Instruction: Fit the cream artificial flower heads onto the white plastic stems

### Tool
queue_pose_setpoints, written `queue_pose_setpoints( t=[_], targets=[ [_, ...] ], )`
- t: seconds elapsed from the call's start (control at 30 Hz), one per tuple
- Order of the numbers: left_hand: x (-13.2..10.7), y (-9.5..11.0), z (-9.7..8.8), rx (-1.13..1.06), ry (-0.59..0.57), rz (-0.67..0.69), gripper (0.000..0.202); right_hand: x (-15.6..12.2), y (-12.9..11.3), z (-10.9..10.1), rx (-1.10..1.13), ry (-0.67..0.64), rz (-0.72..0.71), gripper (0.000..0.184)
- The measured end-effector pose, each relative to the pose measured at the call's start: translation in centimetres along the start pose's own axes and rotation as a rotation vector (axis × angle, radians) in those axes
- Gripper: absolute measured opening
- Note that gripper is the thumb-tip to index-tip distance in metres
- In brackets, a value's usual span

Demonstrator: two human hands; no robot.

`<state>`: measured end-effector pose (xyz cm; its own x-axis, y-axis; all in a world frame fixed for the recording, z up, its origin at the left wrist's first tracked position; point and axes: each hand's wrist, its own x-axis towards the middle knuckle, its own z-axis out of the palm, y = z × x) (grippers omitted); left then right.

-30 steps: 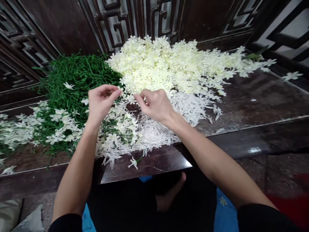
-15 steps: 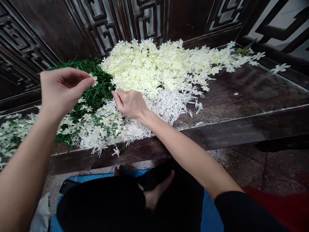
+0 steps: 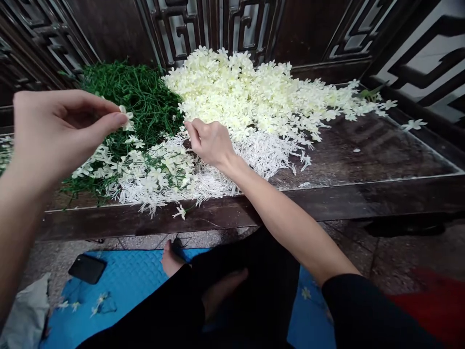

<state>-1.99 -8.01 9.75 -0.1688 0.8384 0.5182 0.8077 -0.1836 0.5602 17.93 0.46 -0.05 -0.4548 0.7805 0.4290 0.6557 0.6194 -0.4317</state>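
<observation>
My left hand [image 3: 58, 131] is raised at the left, close to the camera, pinching a small white artificial flower [image 3: 126, 118] between thumb and fingertips. My right hand [image 3: 209, 142] rests with curled fingers on the low dark wooden table [image 3: 363, 194], its fingertips pinched at the edge of a heap of white plastic stamen pieces [image 3: 232, 169]. Behind it lies a big pile of cream flower heads [image 3: 254, 97]. Left of that sits a mound of green stems [image 3: 127, 97], with finished flowered stems [image 3: 145, 174] in front.
Carved dark wooden panels [image 3: 203, 24] rise behind the table. My crossed legs in black rest on a blue foam mat [image 3: 134, 281] below the table edge. A black phone [image 3: 87, 268] lies on the mat at left, beside crumpled grey cloth [image 3: 25, 315].
My left hand has drawn away leftward and up from the right hand, carrying the small flower. My right hand moved back to the heap of white pieces. The camera tilted downward.
</observation>
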Motion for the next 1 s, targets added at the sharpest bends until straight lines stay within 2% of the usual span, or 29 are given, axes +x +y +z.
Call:
queue_pose_setpoints(
  t=[0.07, 0.13, 0.33, 0.4, 0.53, 0.63, 0.7, 0.87, 1.0],
  targets=[
    [0.0, -0.6, 0.4, 0.005, 0.000, 0.068, 0.017, 0.1, 0.3, -0.4, -0.018, 0.025, 0.032, 0.043],
    [0.6, -1.5, 1.2, -0.050, 0.030, 0.070, 0.013, 0.1, 0.7, -0.7, -0.024, 0.029, 0.089, 0.044],
    [2.8, -4.3, 5.4, -0.302, 0.059, 0.145, 0.009, 0.6, 3.2, -0.5, -0.096, 0.185, 0.143, 0.053],
    [2.8, -4.9, 6.6, -0.381, 0.055, 0.147, 0.006, 0.7, 4.0, -0.3, -0.112, 0.214, 0.114, 0.059],
    [1.8, -5.7, 8.0, -0.343, 0.059, 0.132, 0.003, 1.2, 4.8, -0.4, -0.166, 0.258, 0.130, 0.064],
    [1.0, -6.7, 8.3, -0.320, 0.125, 0.132, 0.005, 1.7, 4.8, -0.5, -0.213, 0.301, 0.152, 0.067],
    [0.6, -7.5, 8.1, -0.326, 0.247, 0.159, 0.008, 2.1, 4.7, -0.5, -0.212, 0.323, 0.158, 0.068],
    [0.1, -9.1, 7.0, -0.169, 0.387, 0.336, 0.004, 2.0, 4.6, -0.5, -0.231, 0.521, 0.147, 0.076],
    [-0.1, -9.0, 6.6, -0.115, 0.325, 0.410, 0.011, 1.0, 3.5, -2.8, -0.384, 0.700, 0.041, 0.091]
  ],
)
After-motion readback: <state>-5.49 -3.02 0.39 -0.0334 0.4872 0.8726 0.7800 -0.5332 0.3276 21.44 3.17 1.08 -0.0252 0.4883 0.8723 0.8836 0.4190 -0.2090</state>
